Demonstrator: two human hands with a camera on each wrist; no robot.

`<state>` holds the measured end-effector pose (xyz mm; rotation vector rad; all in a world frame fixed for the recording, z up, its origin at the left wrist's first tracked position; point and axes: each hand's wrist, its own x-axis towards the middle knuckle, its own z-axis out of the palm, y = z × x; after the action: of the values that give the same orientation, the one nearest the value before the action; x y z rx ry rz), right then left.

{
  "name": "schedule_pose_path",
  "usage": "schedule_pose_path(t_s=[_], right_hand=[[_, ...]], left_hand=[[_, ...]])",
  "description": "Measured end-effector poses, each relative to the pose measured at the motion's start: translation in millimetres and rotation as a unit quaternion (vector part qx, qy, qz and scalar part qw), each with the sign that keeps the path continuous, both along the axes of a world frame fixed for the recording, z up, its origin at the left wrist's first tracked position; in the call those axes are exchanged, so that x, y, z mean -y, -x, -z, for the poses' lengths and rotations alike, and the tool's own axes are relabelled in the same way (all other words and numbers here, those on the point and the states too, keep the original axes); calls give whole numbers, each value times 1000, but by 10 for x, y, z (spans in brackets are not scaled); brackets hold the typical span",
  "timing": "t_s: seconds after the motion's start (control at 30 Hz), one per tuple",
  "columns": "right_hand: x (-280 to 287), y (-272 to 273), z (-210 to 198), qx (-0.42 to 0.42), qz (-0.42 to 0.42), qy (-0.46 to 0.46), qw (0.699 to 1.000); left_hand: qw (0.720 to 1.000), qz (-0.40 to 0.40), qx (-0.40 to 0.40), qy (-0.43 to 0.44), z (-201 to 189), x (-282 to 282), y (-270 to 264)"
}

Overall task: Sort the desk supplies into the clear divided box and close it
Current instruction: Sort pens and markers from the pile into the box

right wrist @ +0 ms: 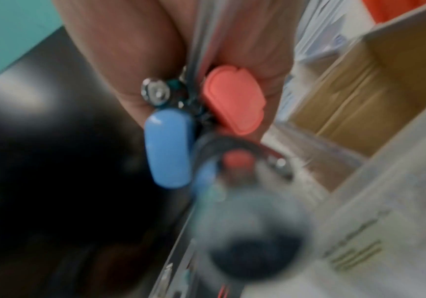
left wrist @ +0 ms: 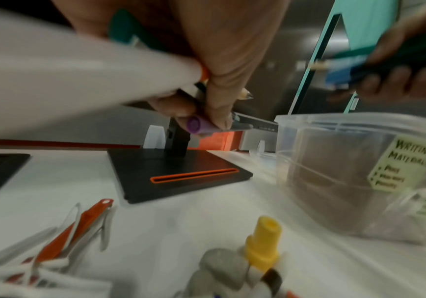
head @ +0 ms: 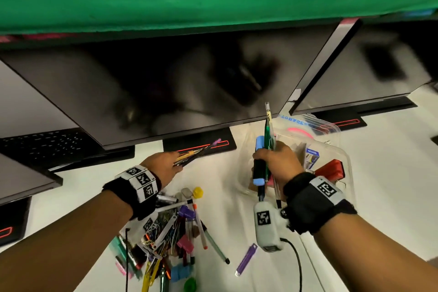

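Observation:
My left hand (head: 163, 163) grips a bundle of pens and pencils (head: 198, 150) whose tips point up and right; the left wrist view shows a purple cap (left wrist: 195, 126) among them. My right hand (head: 276, 161) holds a second bundle upright: a blue-capped marker (head: 258, 161), a green pen (head: 268, 133) and a coral-ended one (right wrist: 235, 100). That hand hovers over the clear divided box (head: 341, 149), which stands open on the white desk (head: 225, 173). A label reading "Writing Materials" (left wrist: 408, 165) is on the box wall. A pile of loose supplies (head: 170, 232) lies under my left forearm.
Black monitors (head: 166, 87) stand along the back on bases with orange slots (head: 201, 143). A purple clip (head: 246, 259) and a marker with a dark tip (head: 215, 245) lie loose on the desk. A yellow cap (left wrist: 264, 242) sits near the pile. A red item (head: 331, 170) lies in the box.

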<state>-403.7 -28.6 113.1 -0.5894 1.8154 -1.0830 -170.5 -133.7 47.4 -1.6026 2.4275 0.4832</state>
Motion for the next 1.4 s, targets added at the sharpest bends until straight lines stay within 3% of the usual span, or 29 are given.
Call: schedule_pose_path(t_s=[0.17, 0.3, 0.43, 0.63, 0.87, 1.1, 1.23, 1.33, 1.4], right_hand=[[-19, 170, 44, -1, -44, -118, 992], [90, 158, 116, 20, -53, -146, 988], [194, 94, 164, -10, -74, -172, 982], [354, 35, 213, -96, -98, -166, 976], [396, 32, 299, -132, -68, -149, 978], [330, 71, 264, -178, -116, -175, 961], [329, 149, 201, -215, -120, -175, 953], [344, 170, 140, -283, -191, -179, 923], [379, 192, 144, -289, -209, -146, 923]], left_hand=[[1000, 3, -25, 17, -117, -57, 89], [999, 6, -29, 14, -173, -119, 165], [999, 0, -40, 6, -211, -148, 174], [999, -15, -51, -4, -214, -190, 130], [998, -18, -54, -13, -209, -230, 126], [997, -14, -72, -30, -270, -273, 187], [990, -24, -132, -43, -348, -323, 292], [981, -30, -180, -65, -419, -407, 406], [975, -39, -205, -78, -461, -460, 485]])
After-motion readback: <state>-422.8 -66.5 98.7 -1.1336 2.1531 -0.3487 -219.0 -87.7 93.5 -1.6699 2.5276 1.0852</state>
